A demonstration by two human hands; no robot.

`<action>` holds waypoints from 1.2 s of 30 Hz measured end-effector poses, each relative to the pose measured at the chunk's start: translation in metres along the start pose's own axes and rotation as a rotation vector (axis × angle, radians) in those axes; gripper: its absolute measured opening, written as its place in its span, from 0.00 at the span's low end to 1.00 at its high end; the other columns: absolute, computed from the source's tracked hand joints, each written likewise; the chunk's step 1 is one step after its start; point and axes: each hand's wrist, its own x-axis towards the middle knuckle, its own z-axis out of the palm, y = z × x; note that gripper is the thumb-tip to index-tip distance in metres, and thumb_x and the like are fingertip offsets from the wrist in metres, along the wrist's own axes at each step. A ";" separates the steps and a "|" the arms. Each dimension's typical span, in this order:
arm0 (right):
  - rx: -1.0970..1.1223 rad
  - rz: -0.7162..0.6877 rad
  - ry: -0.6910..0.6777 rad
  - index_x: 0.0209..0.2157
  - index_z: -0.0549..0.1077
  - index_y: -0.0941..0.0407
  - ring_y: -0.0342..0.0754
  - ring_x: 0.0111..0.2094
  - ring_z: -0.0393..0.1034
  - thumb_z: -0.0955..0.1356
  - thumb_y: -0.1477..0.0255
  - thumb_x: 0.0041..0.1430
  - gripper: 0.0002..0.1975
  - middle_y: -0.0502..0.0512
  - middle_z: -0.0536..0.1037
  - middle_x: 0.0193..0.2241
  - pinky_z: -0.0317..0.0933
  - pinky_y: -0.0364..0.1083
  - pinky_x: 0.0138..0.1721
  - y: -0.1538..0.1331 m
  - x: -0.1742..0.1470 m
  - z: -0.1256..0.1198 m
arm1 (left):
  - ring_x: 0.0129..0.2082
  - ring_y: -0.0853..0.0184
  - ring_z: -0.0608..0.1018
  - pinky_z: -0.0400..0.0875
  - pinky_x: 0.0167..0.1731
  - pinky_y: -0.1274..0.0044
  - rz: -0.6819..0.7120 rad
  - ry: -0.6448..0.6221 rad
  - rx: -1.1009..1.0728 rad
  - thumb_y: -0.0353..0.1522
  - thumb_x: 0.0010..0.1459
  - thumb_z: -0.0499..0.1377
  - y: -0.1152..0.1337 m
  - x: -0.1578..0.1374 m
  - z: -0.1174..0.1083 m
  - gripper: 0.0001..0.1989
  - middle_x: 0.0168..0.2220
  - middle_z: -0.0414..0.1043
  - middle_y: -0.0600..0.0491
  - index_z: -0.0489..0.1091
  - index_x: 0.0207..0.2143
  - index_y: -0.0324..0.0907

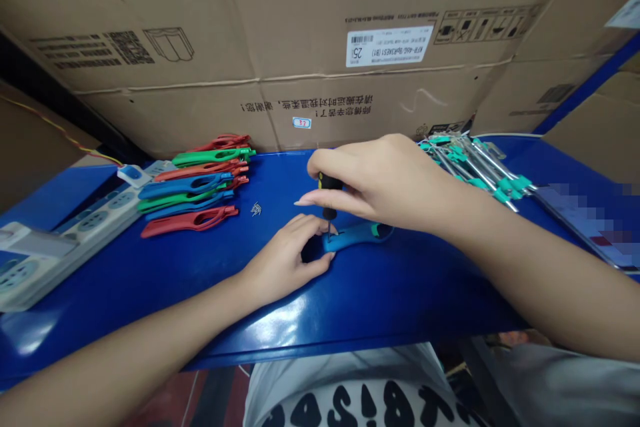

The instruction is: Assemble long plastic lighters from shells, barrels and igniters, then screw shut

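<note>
A blue plastic lighter casing [356, 235] lies on the blue tabletop, with a teal-green piece showing at its right end. My left hand [287, 253] pinches the casing's left end between thumb and fingers. From above, my right hand [383, 180] grips a small screwdriver [329, 212] with a black and yellow handle. It stands upright, its thin shaft reaching down to the casing's left end beside my left fingertips. Whether a screw sits under the tip is too small to tell. Loose small screws [256, 209] form a little heap left of the casing.
Several red, green, orange and blue casings [190, 220] lie stacked at the left, next to a white power strip [90, 220]. Metal tubes with teal parts [475, 170] are piled at the right, near a phone-like flat object [585, 220]. A cardboard wall [280, 47] closes off the back.
</note>
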 end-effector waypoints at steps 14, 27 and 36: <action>-0.003 -0.105 0.044 0.44 0.74 0.57 0.49 0.33 0.73 0.59 0.53 0.71 0.23 0.53 0.78 0.28 0.60 0.45 0.37 0.005 -0.002 0.002 | 0.47 0.57 0.77 0.74 0.49 0.65 0.012 0.005 0.102 0.32 0.63 0.61 0.000 -0.003 0.002 0.08 0.44 0.75 0.48 0.67 0.43 0.41; 0.089 -0.067 -0.034 0.47 0.74 0.57 0.48 0.30 0.72 0.63 0.58 0.69 0.18 0.53 0.79 0.29 0.56 0.44 0.32 -0.007 -0.003 -0.004 | 0.53 0.53 0.77 0.73 0.53 0.59 0.008 0.033 0.075 0.34 0.63 0.61 -0.005 -0.004 0.006 0.15 0.52 0.76 0.44 0.70 0.51 0.42; 0.349 -0.136 0.148 0.52 0.73 0.58 0.49 0.43 0.73 0.63 0.70 0.69 0.14 0.59 0.78 0.45 0.65 0.46 0.42 -0.001 0.001 0.015 | 0.54 0.54 0.75 0.72 0.55 0.60 -0.009 -0.017 0.076 0.33 0.64 0.61 0.002 -0.001 0.002 0.16 0.52 0.74 0.44 0.70 0.54 0.41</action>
